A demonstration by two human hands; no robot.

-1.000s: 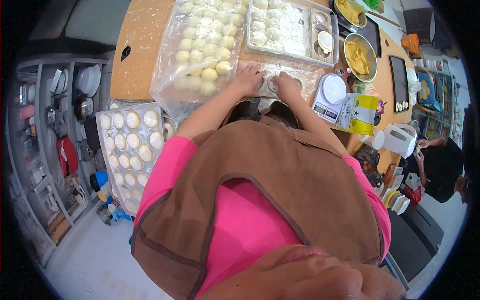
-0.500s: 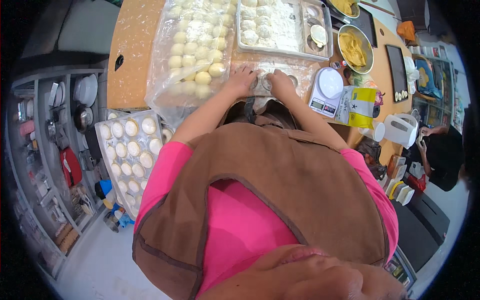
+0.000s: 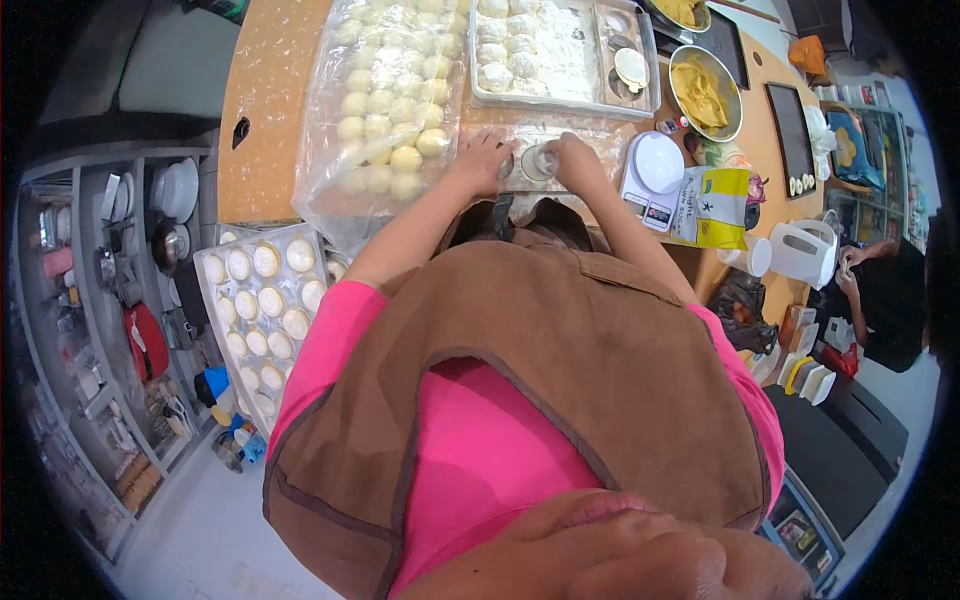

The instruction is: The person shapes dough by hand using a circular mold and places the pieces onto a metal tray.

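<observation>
A floury board with round hollows (image 3: pixel 518 180) lies at the near edge of the wooden table, in front of my body. My left hand (image 3: pixel 482 162) rests on its left end, fingers stretched forward. Over the middle of the board, my right hand (image 3: pixel 574 162) has its fingers curled at the rim of a pale round piece (image 3: pixel 541 160); what the fingertips pinch is hidden. Beyond my left hand, many round dough balls (image 3: pixel 405 158) sit under clear plastic sheeting (image 3: pixel 318 170). Straight ahead, a plastic tray (image 3: pixel 560 104) holds floured dough balls and another holed board with a pale disc (image 3: pixel 630 68).
To the right stand a white kitchen scale (image 3: pixel 657 165), a yellow and white bag (image 3: pixel 718 208), a metal bowl of yellow filling (image 3: pixel 705 92) and a dark baking tray (image 3: pixel 790 125). A tray of round pastries (image 3: pixel 268 300) sits low left. Another person (image 3: pixel 885 300) is at far right.
My right hand has shifted slightly right, away from my left hand, uncovering more of the round piece on the board. My left hand stays on the board's left end.
</observation>
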